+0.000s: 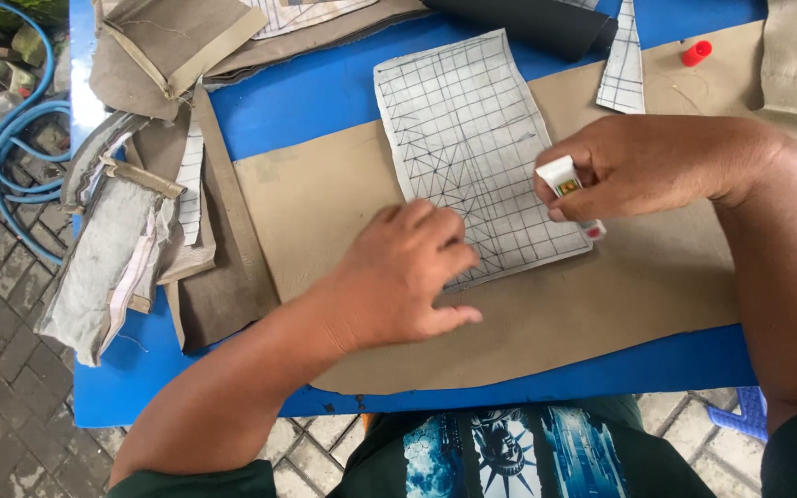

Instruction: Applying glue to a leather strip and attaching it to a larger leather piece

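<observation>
**Pinning a grid pattern down on tan material and marking along its edge**

So the person is leaning over a blue table [325, 92] with a big tan sheet [601, 304] lying flat across it. On top of that sheet a white pattern piece [472, 129], covered in a black hand-drawn grid and diagonals, is sitting slightly tilted.

The left hand [398, 277] is pressing down flat on the lower left corner of the pattern, fingers curled a bit, not gripping anything, just holding it in place. The right hand [638, 166] is pinching a small white marker [566, 184] at the pattern's right edge, with the tip end touching down near the lower right corner.

My take on doing this well: keep that left palm heavy so the pattern isn't creeping, and keep the marker tight against the edge, moving the holding hand along as the line goes.

Labels and bits: the marker is carrying a small colourful label on its white barrel, too tiny to make out. A little red cap [696, 53] is lying on the tan material at top right. A dark roll [537, 23] is sitting at the top, and folded grey-tan pieces [131, 240] are piling up on the left.
</observation>
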